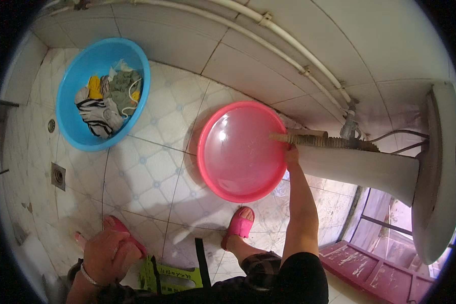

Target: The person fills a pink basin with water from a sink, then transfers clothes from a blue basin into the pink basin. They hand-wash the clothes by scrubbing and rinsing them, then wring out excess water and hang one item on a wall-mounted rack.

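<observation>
Pink basin (pixel 242 152) stands on the tiled floor immediately left of the right hand (pixel 292 154), opening upward. It is round, with no clear long axis; light glints across its interior. Directly above the right hand, a ridged hose (pixel 334 142) lies lengthwise left to right, its open end pointing left over the basin and crossing the rim. A white pedestal (pixel 357 169) stands just right of the hand and restricts that side. Below and left of the grip is a pink slipper (pixel 239 223), worn on a foot. Farther down and left lies a green printed item (pixel 180 277). Well off to the upper left, a blue basin (pixel 66 119) contains bunched clothes (pixel 109 101).

The right hand touches the pink basin's right rim, close under the hose; its fingers are partly hidden, so closure cannot be told. The left hand (pixel 106 253), well apart at lower left, is bent; its contents cannot be determined.
</observation>
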Demonstrator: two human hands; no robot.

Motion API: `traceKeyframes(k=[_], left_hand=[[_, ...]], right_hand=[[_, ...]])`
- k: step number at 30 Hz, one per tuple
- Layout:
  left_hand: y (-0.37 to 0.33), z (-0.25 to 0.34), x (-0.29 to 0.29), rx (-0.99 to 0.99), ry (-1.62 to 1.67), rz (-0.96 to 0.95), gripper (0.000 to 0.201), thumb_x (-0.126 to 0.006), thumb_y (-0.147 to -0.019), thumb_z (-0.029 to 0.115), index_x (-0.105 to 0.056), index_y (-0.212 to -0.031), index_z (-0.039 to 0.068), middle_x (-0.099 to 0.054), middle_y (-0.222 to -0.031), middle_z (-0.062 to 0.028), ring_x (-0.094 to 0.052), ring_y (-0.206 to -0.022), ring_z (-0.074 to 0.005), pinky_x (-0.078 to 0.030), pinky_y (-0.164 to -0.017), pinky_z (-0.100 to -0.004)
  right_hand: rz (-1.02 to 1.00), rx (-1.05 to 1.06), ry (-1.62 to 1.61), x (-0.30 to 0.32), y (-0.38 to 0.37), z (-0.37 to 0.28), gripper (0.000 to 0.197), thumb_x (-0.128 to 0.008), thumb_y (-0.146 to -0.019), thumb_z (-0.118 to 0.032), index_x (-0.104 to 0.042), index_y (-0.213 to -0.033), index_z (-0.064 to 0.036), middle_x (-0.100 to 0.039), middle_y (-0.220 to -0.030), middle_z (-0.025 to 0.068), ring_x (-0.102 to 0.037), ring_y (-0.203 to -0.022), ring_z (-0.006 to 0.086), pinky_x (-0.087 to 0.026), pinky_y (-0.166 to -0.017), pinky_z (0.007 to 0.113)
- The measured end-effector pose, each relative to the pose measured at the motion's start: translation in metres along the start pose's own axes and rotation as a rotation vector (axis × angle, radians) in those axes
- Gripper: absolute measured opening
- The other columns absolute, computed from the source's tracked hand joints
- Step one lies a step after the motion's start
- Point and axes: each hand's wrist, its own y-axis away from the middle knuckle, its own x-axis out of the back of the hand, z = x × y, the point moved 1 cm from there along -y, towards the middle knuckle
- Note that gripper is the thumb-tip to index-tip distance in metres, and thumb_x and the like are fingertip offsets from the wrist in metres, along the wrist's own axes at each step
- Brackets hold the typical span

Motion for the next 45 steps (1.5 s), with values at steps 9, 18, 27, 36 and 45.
traceKeyframes(k=[9,18,27,36,45], left_hand=[[0.006,0.02,-0.01,-0.109,-0.109,-0.027,0.023,-0.059,-0.077,0.015,-0.056,-0.094,0.001,-0.058,-0.081,-0.0155,-0.056,-0.075,-0.033,-0.045,-0.067,-0.0408],[0.042,0.015,-0.018,-0.11,-0.259,-0.202,0.021,-0.055,-0.083,0.019,-0.055,-0.095,0.003,-0.057,-0.085,-0.0144,-0.056,-0.079,-0.0311,-0.046,-0.066,-0.0412],[0.067,-0.005,-0.021,-0.076,-0.433,-0.251,0.02,-0.051,-0.084,0.023,-0.058,-0.086,0.004,-0.061,-0.088,-0.0124,-0.06,-0.083,-0.0293,-0.049,-0.071,-0.0391],[0.072,-0.021,-0.028,-0.052,-0.404,-0.313,0.025,-0.053,-0.083,0.027,-0.059,-0.094,0.005,-0.061,-0.091,-0.0134,-0.06,-0.084,-0.0295,-0.05,-0.071,-0.04],[0.07,-0.018,-0.041,-0.1,-0.416,-0.313,0.019,-0.056,-0.076,0.014,-0.063,-0.091,0.004,-0.062,-0.095,-0.0156,-0.062,-0.086,-0.0305,-0.052,-0.067,-0.0412]], right_hand=[[0.057,0.045,-0.303,0.011,0.088,-0.016,0.028,-0.065,-0.07,-0.021,-0.056,-0.087,0.0004,-0.059,-0.074,0.016,-0.057,-0.069,0.029,-0.045,-0.066,0.039],[0.106,0.112,-0.36,0.047,0.159,-0.067,0.016,-0.061,-0.074,-0.004,-0.048,-0.082,-0.0001,-0.051,-0.07,0.0067,-0.046,-0.065,0.0171,-0.043,-0.061,0.032],[0.201,0.158,-0.251,0.053,0.183,-0.103,0.024,-0.064,-0.07,-0.01,-0.051,-0.086,0.0027,-0.055,-0.076,0.0167,-0.054,-0.07,0.0315,-0.045,-0.066,0.039],[0.233,0.293,-0.204,0.061,0.212,-0.155,0.02,-0.057,-0.077,-0.009,-0.05,-0.091,0.0029,-0.055,-0.079,0.0165,-0.055,-0.074,0.0304,-0.044,-0.067,0.038],[0.162,0.521,-0.122,0.084,0.267,-0.27,0.013,-0.052,-0.08,-0.009,-0.046,-0.085,0.0012,-0.051,-0.075,0.0174,-0.048,-0.067,0.0293,-0.042,-0.065,0.038]])
